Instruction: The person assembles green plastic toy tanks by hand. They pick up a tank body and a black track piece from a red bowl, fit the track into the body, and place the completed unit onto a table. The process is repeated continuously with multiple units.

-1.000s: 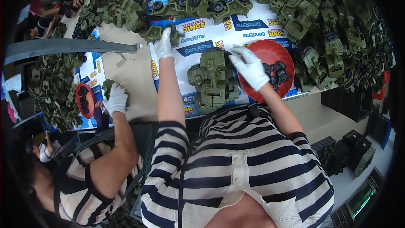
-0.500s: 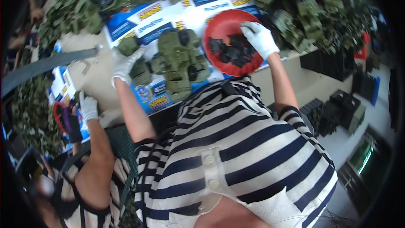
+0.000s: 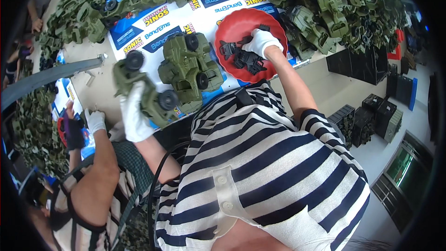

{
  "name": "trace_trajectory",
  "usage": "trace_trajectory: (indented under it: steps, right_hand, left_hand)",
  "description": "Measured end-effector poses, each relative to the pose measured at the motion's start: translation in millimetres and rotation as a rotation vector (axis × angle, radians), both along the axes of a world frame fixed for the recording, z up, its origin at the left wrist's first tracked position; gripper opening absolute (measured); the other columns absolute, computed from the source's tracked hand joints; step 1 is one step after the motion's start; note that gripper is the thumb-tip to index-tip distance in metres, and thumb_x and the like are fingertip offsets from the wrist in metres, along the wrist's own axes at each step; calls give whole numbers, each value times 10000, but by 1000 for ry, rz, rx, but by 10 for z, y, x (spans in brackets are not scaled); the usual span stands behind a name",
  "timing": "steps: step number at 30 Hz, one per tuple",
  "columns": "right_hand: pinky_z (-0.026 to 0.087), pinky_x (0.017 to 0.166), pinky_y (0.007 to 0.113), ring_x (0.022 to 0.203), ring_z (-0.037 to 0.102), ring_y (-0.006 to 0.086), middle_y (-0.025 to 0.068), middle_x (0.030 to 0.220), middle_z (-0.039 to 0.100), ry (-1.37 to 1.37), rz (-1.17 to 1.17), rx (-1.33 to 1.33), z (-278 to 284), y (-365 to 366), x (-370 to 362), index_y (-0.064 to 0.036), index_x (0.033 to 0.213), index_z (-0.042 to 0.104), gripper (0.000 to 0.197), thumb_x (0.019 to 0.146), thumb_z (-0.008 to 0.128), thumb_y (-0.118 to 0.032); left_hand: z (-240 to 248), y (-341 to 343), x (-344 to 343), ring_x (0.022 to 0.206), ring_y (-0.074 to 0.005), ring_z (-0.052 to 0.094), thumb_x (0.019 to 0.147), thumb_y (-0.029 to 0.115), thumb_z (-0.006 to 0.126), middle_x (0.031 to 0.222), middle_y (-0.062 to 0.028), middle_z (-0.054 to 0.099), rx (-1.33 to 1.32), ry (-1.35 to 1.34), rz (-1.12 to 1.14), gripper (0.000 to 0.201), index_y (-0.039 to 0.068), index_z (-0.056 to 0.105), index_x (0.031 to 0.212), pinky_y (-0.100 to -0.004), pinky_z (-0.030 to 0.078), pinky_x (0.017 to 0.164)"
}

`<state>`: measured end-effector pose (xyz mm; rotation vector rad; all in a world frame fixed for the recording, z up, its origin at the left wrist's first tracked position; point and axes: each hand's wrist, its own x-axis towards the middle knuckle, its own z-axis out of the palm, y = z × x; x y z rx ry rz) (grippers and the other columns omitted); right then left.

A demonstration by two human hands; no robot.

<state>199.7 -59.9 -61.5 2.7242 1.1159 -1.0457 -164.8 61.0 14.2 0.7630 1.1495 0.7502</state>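
My left hand (image 3: 134, 114), in a white glove, grips an olive-green toy jeep (image 3: 127, 76) with black wheels, lifted and tilted at the table's left. Next to it several more green toy jeeps (image 3: 188, 67) sit close together on the printed sheet. My right hand (image 3: 262, 44), also gloved in white, reaches into a red scalloped bowl (image 3: 227, 23). Its fingers are drawn together on a black plastic part, partly hidden by the glove. Several other black plastic parts (image 3: 248, 60) lie in the bowl, below the hand.
Heaps of green toy jeeps (image 3: 325, 14) line the table's far side and right. A grey metal bar (image 3: 55, 72) juts in from the left. A co-worker's gloved hand (image 3: 96, 121) is at the left. Dark crates (image 3: 371, 116) stand on the floor at right.
My left hand now holds a toy jeep up, turned and nearer to me; before, it was reaching onto the sheet. My right hand moved left, deeper into the bowl among the black parts.
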Motion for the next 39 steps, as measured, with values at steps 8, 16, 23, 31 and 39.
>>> trace_trajectory:
  steps: [8, 16, 23, 31, 39]
  right_hand:
    - [466, 996, 340, 1176, 593, 184, 97, 1306, 621, 1016, -153, 701, 736, -144, -17, -1, 1382, 520, 513, 920, 665, -169]
    - [433, 1030, 288, 1184, 570, 166, 123, 1331, 597, 1423, -130, 679, 454, -105, -117, 40, 1389, 499, 484, 974, 615, -180]
    - [395, 1089, 333, 1261, 527, 196, 114, 1394, 547, 1425, -192, 728, 448, -42, -232, 40, 1396, 482, 541, 951, 642, -220]
    - [418, 1049, 295, 1236, 530, 166, 111, 1355, 575, 1450, -129, 753, 413, -54, -221, 64, 1368, 504, 494, 964, 631, -189]
    - [437, 998, 272, 1139, 561, 136, 91, 1308, 604, 1357, -61, 716, 366, -38, -130, 44, 1354, 531, 473, 947, 656, -160]
  left_hand:
    - [141, -339, 921, 868, -98, 637, 748, -18, 785, 1157, -77, 643, 114, -195, -616, 835, 54, 368, 1467, -213, 509, 683]
    - [295, -396, 1143, 794, -66, 608, 747, 38, 818, 1060, -25, 655, 37, -182, -709, 733, 29, 455, 1384, -203, 498, 655]
    - [282, -454, 1099, 780, -64, 614, 753, 48, 817, 1029, -21, 662, 21, -193, -654, 730, 39, 457, 1388, -202, 494, 638]
    - [340, -444, 1112, 985, -98, 602, 755, -16, 787, 1160, -35, 625, 19, -120, -715, 732, 31, 443, 1400, -241, 510, 832]
    - [318, -450, 1108, 939, -95, 613, 748, -17, 797, 1153, -37, 631, -53, -125, -702, 770, 28, 423, 1420, -230, 522, 777]
